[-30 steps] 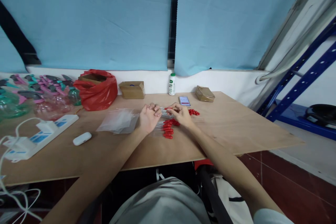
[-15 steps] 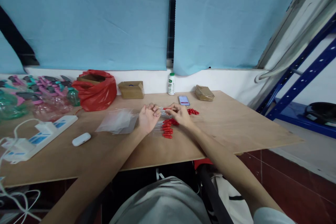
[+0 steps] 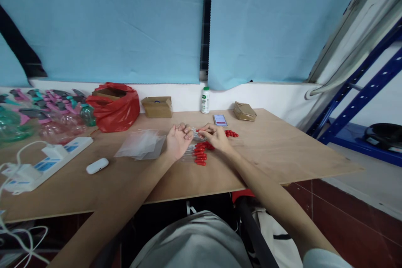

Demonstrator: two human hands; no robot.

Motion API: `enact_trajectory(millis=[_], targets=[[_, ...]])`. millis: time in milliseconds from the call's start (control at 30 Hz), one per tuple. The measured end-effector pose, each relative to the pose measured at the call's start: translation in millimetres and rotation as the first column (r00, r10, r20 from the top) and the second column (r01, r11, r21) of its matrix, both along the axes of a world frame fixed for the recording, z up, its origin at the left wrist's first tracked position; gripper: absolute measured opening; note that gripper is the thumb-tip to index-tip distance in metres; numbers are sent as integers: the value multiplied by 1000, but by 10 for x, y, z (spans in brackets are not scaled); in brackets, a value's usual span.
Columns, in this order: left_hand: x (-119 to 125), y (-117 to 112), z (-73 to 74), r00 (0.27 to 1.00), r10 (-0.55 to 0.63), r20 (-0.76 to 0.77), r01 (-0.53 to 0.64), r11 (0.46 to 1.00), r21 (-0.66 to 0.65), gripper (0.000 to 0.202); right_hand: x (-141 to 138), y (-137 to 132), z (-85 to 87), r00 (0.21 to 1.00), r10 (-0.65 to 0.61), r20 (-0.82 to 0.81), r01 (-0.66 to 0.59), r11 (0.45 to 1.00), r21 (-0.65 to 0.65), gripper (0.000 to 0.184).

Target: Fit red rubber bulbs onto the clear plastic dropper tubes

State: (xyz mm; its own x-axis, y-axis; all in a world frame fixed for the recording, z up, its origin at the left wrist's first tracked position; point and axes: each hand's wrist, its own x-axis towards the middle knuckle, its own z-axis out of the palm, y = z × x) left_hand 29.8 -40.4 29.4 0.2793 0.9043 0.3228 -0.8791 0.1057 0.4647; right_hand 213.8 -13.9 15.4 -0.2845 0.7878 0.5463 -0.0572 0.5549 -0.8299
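Note:
My right hand (image 3: 214, 136) pinches the small red handle (image 3: 199, 130) of a thin-shafted tool above the table. Beside it, my left hand (image 3: 179, 141) is turned palm up with its fingers curled in; what they hold, if anything, is too small to make out. Thin pale shafts show in the gap between the two hands. Below them lies a row of red-handled tools (image 3: 200, 157) with slim shafts pointing left, partly covered by my hands. Another group of red handles (image 3: 231, 133) sits just right of my right hand.
Clear plastic bags (image 3: 141, 144) lie left of my left hand. Farther left are a white case (image 3: 97, 166), a power strip (image 3: 52, 161), a red bag (image 3: 117, 111) and spray bottles (image 3: 59, 123). Behind stand a cardboard box (image 3: 157, 107), white bottle (image 3: 205, 101), phone (image 3: 220, 120) and brown package (image 3: 244, 111).
Both hands stay almost in place, with only a very slight shift to the right. The red handle is still in my right fingers.

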Motion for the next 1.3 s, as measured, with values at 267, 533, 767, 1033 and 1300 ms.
enact_trajectory(millis=[267, 533, 767, 1033, 1300], targets=[[-46, 35, 17, 997, 68, -26, -68, 998, -13, 38, -11, -103, 87, 984, -141, 111, 120, 977, 176, 24], [-62, 45, -1, 998, 60, -28, -62, 995, -75, 38, 28, -128, 125, 961, -216, 171, 150, 931, 333, 22], [-74, 12, 41, 999, 32, -15, -33, 996, -80, 33, -3, -53, 47, 988, -57, 141, 37, 990, 138, 30], [-62, -15, 60, 999, 35, -36, -38, 996, -85, 32, -9, -2, -30, 993, 104, 54, -102, 994, -25, 34], [-33, -36, 49, 998, 37, -42, -41, 995, -91, 32, -6, -47, 2, 993, 106, 53, -105, 994, -30, 34]])
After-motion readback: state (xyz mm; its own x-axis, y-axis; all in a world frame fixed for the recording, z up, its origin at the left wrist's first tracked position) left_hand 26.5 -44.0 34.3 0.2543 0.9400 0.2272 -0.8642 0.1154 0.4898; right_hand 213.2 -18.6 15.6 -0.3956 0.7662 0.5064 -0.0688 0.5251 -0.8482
